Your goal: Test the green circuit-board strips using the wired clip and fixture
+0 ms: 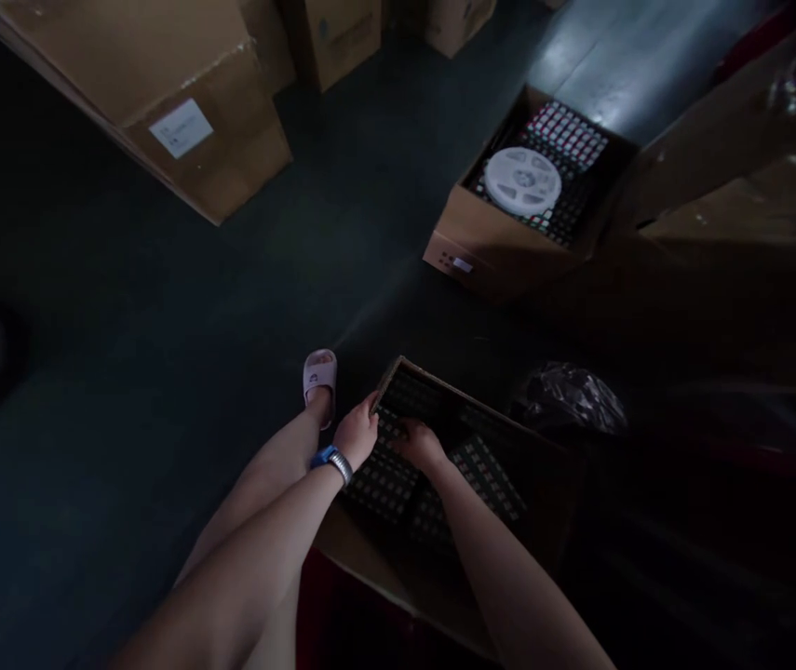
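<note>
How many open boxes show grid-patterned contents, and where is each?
2. The near box, with the left hand on its rim and the right hand inside; the far box, upper right, holding a white reel. Others may be hidden.

- White label (182,127) on large carton (118,60), far left: too small to read.
- Pale label (463,265) and dark marks (448,258) on open carton (509,249), far right: illegible.
- Faint print (356,35) on box (340,56), far middle: unreadable.
- Small dark mark (313,379) on slipper (325,372): unclear.
</note>
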Available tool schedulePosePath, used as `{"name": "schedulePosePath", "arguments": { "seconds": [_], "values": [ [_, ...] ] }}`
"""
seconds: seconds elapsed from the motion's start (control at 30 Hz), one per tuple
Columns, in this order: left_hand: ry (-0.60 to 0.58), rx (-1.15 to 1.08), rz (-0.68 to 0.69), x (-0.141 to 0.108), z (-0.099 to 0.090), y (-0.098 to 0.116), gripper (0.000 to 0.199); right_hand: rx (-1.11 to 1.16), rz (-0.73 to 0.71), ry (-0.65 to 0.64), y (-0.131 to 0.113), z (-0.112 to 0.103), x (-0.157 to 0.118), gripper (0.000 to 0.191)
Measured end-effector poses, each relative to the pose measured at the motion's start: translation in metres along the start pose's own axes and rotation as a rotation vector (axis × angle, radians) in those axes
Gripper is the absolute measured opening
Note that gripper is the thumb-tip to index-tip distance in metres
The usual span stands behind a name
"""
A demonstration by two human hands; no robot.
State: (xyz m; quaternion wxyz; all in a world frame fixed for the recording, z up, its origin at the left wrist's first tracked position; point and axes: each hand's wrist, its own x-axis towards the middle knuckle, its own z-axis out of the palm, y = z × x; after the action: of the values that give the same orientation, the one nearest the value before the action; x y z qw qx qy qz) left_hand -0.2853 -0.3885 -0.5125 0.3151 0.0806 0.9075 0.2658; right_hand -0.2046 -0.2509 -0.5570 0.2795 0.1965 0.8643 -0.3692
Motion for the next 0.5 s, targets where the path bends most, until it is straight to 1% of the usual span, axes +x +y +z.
{"name": "schedulePosePath", "arguments": {
  "seconds": [0.13,0.23,0.37,0.5],
  "values": [
    [-0.045,-0.042,-0.011,-0.003,0.000,-0.002,0.048,0.043,0.032,-0.091,0.020,0.014,0.043,0.058],
    [-0.055,-0.056,-0.029,-0.006,0.002,-0.004,0.048,0.111,0.019,-0.136,0.030,0.024,0.063,0.065],
    [-0.049,-0.074,-0.047,-0.008,0.005,-0.004,0.048,0.200,0.022,-0.161,0.039,0.035,0.076,0.059],
    [-0.047,-0.078,-0.067,-0.009,0.005,-0.003,0.047,0.253,0.034,-0.160,0.043,0.042,0.074,0.060]
  ]
}}
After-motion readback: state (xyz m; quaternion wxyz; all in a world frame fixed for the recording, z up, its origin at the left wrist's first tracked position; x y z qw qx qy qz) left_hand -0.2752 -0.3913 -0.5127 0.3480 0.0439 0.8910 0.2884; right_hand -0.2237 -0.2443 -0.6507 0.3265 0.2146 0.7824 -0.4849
